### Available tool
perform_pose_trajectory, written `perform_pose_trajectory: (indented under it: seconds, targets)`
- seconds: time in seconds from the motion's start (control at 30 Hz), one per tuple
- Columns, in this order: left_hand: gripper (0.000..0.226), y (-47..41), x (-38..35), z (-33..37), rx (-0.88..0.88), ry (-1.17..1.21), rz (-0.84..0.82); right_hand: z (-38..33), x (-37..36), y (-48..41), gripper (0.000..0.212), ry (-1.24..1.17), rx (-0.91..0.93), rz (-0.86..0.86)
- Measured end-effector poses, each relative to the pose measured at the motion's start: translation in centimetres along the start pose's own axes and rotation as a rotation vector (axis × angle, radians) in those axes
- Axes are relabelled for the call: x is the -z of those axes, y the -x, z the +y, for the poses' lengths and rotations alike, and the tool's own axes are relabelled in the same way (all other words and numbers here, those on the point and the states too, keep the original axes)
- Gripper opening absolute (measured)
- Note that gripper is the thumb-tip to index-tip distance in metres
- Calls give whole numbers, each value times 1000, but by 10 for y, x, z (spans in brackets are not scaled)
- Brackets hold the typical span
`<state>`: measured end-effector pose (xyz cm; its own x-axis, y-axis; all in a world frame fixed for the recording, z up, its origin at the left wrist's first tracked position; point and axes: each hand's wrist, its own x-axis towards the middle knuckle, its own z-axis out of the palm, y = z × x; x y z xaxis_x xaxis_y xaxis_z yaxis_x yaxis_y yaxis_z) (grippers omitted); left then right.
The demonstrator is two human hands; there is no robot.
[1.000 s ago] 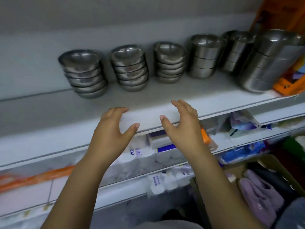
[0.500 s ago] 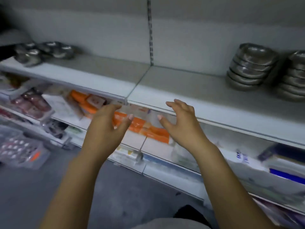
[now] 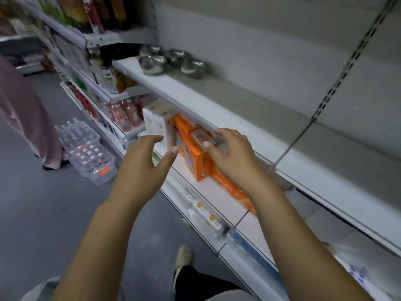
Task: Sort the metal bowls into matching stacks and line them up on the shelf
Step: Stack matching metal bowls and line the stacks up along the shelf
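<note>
As the view is being swung left along the aisle, the tidy stacks seen a second ago are being left out of frame, and a loose cluster of metal bowls [image 3: 153, 63] is being brought into view at the far end of the same white shelf [image 3: 217, 101]. These bowls are being shown side by side, apparently unstacked, close to the back panel and well apart from both hands. Nothing is being carried. The left hand [image 3: 141, 168] and the right hand [image 3: 234, 159] are being held out in front as they were half a second ago, fingers loosely curled, thumbs spread, gripping nothing. The right hand is being held just before the shelf lip, over orange boxes [image 3: 196, 157] on the tier below. Whether its fingertips are touching that lip cannot be told through the blur.

For the task, the shift is being read as a move toward the next batch. The cluster is probably being approached for sorting, with a long bare stretch of shelf being left between it and the hands.

The shelf top is being seen as pale, flat and matte, backed by a grey panel and divided by a slotted upright [image 3: 332, 92]. Pink drink bottles [image 3: 127, 115] are being displayed lower down. Shrink-wrapped water bottles [image 3: 84, 146] are being kept on the grey floor [image 3: 43, 213], near a person in pink clothing [image 3: 23, 109]. A pale shoe [image 3: 184, 255] is being glimpsed near the bottom edge.
</note>
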<state>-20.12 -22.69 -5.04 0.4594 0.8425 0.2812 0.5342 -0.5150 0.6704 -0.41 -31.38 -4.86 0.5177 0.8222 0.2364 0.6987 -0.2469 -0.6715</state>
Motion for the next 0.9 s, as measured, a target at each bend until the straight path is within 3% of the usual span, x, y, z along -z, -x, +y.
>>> perform_pose_trajectory:
  seconds: [0.33, 0.57, 0.7, 0.9]
  targets:
    - [54, -166, 2, -59, 21, -20, 10, -25, -73, -175, 41, -79, -28, 4]
    - [49, -246, -10, -91, 223, 356, 43, -10, -96, -258, 46, -96, -63, 5]
    - [43, -287, -29, -106, 219, 346, 70, 6, -102, -293, 53, -25, -107, 43]
    - [62, -354, -59, -124, 185, 29, 115, 14, -117, -349, 56, 85, -189, 112]
